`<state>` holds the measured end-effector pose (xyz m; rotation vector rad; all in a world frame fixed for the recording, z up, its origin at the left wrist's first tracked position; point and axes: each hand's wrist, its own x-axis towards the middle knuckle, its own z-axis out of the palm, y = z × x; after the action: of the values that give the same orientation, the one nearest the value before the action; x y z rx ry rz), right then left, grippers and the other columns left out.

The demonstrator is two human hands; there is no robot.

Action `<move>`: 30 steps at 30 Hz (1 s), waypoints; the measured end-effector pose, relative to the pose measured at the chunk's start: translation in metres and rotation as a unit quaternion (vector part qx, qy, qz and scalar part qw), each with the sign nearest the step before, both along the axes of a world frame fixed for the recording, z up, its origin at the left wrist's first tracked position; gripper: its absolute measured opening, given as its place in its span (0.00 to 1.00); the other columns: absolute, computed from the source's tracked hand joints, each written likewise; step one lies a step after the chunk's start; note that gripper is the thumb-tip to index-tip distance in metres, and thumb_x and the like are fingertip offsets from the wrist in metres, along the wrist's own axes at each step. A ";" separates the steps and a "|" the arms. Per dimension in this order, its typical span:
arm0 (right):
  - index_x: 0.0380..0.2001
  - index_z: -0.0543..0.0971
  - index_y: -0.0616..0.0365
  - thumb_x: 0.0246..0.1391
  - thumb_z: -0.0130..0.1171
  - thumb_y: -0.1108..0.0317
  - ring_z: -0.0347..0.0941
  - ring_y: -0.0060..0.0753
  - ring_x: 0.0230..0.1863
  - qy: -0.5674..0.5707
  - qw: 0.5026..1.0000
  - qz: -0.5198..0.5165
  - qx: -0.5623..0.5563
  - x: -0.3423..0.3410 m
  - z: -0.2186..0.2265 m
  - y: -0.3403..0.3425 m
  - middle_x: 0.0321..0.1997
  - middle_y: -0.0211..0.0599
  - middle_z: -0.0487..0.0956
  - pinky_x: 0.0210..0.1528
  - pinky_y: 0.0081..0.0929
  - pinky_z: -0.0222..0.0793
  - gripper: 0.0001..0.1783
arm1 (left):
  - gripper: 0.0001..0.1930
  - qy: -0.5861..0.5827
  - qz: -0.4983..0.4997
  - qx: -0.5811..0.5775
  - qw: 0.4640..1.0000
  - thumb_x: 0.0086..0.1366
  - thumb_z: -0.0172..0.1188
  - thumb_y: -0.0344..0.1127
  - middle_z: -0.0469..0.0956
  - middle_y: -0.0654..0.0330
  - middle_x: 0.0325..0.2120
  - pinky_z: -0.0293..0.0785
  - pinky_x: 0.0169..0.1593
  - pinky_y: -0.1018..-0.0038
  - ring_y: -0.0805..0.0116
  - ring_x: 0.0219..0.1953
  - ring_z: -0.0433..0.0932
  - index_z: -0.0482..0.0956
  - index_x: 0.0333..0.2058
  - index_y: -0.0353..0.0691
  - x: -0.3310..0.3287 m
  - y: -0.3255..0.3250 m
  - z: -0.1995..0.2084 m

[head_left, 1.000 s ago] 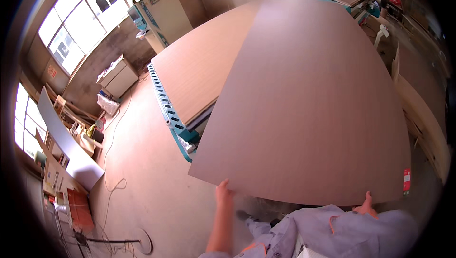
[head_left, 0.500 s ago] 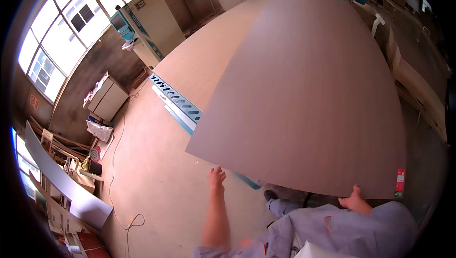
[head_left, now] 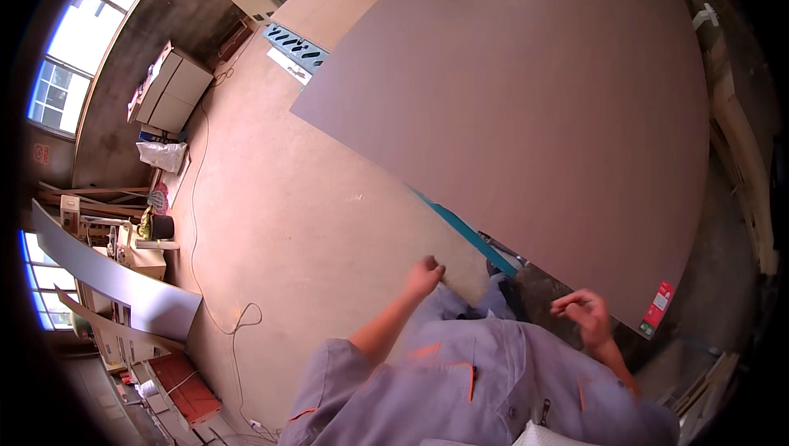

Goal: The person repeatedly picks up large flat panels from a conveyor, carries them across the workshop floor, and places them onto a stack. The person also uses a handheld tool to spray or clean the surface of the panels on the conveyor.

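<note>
A large flat grey-brown board (head_left: 509, 117) fills the middle and right of the view, its near edge running slantwise before me. It lies over a machine bed with teal edging (head_left: 460, 228). At its near right corner is a red and green label (head_left: 657, 305). My right hand (head_left: 583, 314) is just short of the near edge, left of the label, apart from the board, fingers loosely bent and spread, holding nothing. In front of my body, my left hand (head_left: 426, 275) is away from the board, its fingers curled in with nothing visible in them.
At the left, a cable (head_left: 197, 200) trails along the floor. Beyond it stand a drawer cabinet (head_left: 177, 89), a leaning white panel (head_left: 164, 310) and a reddish-brown box (head_left: 182, 388). Long timber pieces (head_left: 735, 158) lie along the right side. A slotted teal rail (head_left: 296, 45) juts out past the board's far left corner.
Both hands have come away from the board's near edge and drawn toward my body. The view has tilted down. My left hand's fingers have curled in.
</note>
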<state>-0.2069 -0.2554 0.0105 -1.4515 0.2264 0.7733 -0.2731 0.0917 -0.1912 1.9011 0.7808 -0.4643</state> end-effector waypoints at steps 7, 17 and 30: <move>0.45 0.71 0.67 0.51 0.59 0.64 0.72 0.40 0.46 -0.241 0.753 -0.217 -0.573 -0.030 -0.146 -0.282 0.45 0.49 0.74 0.50 0.33 0.66 0.21 | 0.23 -0.400 -0.062 0.239 0.883 0.50 0.59 0.32 0.68 0.49 0.45 0.63 0.54 0.60 0.49 0.51 0.66 0.69 0.46 0.33 0.098 0.008 0.099; 0.44 0.72 0.58 0.56 0.49 0.51 0.75 0.35 0.41 0.098 0.923 -0.363 -0.084 -0.005 -0.146 -0.370 0.41 0.38 0.77 0.44 0.36 0.71 0.22 | 0.22 -0.372 -0.053 0.341 0.862 0.50 0.59 0.40 0.67 0.56 0.51 0.43 0.64 0.56 0.56 0.59 0.60 0.73 0.45 0.39 0.167 -0.055 0.108; 0.52 0.68 0.58 0.58 0.46 0.55 0.72 0.39 0.47 0.088 0.913 -0.397 -0.024 0.097 -0.126 -0.243 0.46 0.39 0.74 0.51 0.38 0.68 0.24 | 0.20 -0.374 -0.075 0.372 0.846 0.49 0.58 0.42 0.65 0.56 0.56 0.45 0.63 0.53 0.57 0.62 0.57 0.77 0.41 0.40 0.285 0.028 0.102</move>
<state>-0.1102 -0.4980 -0.1155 -1.1801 0.9154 0.2214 0.0114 0.1200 -0.0889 2.5909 0.2747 0.5887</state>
